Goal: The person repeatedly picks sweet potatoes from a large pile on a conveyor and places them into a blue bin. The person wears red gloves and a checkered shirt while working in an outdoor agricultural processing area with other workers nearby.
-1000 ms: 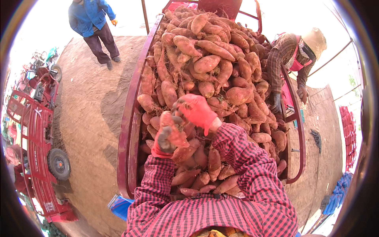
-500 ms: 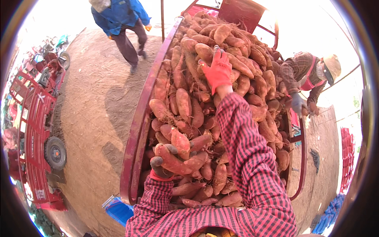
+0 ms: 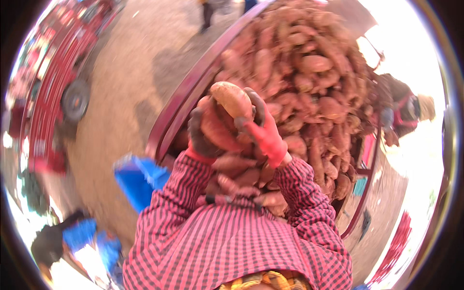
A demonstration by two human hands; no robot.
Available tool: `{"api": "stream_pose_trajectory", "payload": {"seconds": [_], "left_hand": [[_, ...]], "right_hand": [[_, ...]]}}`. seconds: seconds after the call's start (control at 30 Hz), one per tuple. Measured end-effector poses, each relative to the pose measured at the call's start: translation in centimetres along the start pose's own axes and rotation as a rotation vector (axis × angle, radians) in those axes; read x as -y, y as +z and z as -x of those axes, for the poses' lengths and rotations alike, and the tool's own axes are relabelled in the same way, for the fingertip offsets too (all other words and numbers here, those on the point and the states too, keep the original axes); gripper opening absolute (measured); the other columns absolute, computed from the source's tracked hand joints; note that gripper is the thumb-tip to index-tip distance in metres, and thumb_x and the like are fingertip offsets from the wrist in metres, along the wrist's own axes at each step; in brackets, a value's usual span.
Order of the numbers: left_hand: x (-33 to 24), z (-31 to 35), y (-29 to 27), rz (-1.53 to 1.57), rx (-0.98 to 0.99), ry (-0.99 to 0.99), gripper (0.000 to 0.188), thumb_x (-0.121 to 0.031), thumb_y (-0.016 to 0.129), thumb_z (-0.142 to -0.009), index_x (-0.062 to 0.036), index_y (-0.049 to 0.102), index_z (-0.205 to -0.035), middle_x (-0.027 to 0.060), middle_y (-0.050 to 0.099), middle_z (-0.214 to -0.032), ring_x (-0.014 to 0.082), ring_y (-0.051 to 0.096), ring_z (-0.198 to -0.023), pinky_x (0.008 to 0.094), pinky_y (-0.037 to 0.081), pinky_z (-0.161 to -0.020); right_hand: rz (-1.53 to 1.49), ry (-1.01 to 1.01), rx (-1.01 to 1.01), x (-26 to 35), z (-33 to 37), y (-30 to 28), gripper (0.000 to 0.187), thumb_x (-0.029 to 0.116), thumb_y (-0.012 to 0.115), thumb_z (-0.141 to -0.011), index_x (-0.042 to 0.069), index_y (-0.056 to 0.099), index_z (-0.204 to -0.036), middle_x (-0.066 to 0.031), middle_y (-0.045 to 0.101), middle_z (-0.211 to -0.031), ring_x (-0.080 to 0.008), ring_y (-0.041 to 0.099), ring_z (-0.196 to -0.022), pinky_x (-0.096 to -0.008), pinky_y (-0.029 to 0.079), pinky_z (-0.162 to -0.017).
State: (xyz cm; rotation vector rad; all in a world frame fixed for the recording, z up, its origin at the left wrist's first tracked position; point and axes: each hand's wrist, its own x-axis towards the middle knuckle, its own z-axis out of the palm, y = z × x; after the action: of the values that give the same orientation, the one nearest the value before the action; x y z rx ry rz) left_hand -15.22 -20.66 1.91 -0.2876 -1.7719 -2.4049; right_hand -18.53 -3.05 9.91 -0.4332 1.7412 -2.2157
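Observation:
Both my gloved hands are drawn together over the near left part of a big heap of sweet potatoes. My left hand, in a dark and red glove, closes round the side of a reddish sweet potato. In my right hand, fingers bent, is a lighter sweet potato, which sits above and against the first. The gloves hide part of both, and motion blurs the picture. More sweet potatoes lie close beneath my wrists.
The heap fills a cart with a dark red side rail. A blue container stands by its near left corner. At the right side another person leans at the heap. A red vehicle stands at the far left.
My right hand has come back from far up the heap and now grips a sweet potato beside my left hand. My left hand has lifted its sweet potato. The view has turned.

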Motion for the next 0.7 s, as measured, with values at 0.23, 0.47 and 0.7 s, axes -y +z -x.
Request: {"api": "stream_pose_trajectory", "payload": {"seconds": [0.23,0.47,0.7], "left_hand": [[-5.5,18.8,-7.2,0.985,-0.479,-0.108,0.08,-0.066,0.052,-0.095,-0.0084,0.048,-0.149,0.0166,0.059,-0.143,0.033,0.059,-0.128,0.0491,0.048,-0.112],[-4.4,33.1,-21.9,0.654,-0.868,-0.236,0.054,-0.047,0.061,-0.096,-0.0045,0.059,-0.129,0.0143,0.067,-0.125,0.0277,0.065,-0.116,0.0445,0.054,-0.096],[-0.9,30.5,-29.6,0.008,-1.529,-0.684,0.033,-0.032,0.059,-0.104,-0.0025,0.065,-0.117,0.0151,0.071,-0.113,0.0243,0.069,-0.104,0.0399,0.057,-0.083]], "right_hand": [[0.677,-0.405,0.517,-3.5,7.7,14.4,0.066,0.028,0.082,-0.079,0.006,0.056,-0.136,-0.0125,0.063,-0.096,-0.0344,0.065,-0.082,-0.0456,0.053,-0.073],[0.689,-0.378,0.717,-5.2,8.9,16.6,0.056,0.029,0.073,-0.087,0.008,0.054,-0.136,-0.0158,0.061,-0.125,-0.0391,0.062,-0.111,-0.0506,0.052,-0.088],[0.8,-0.167,0.438,-2.7,9.9,7.6,0.053,0.028,0.072,-0.091,0.005,0.055,-0.136,-0.0199,0.062,-0.123,-0.0428,0.064,-0.111,-0.0484,0.053,-0.095]]}}
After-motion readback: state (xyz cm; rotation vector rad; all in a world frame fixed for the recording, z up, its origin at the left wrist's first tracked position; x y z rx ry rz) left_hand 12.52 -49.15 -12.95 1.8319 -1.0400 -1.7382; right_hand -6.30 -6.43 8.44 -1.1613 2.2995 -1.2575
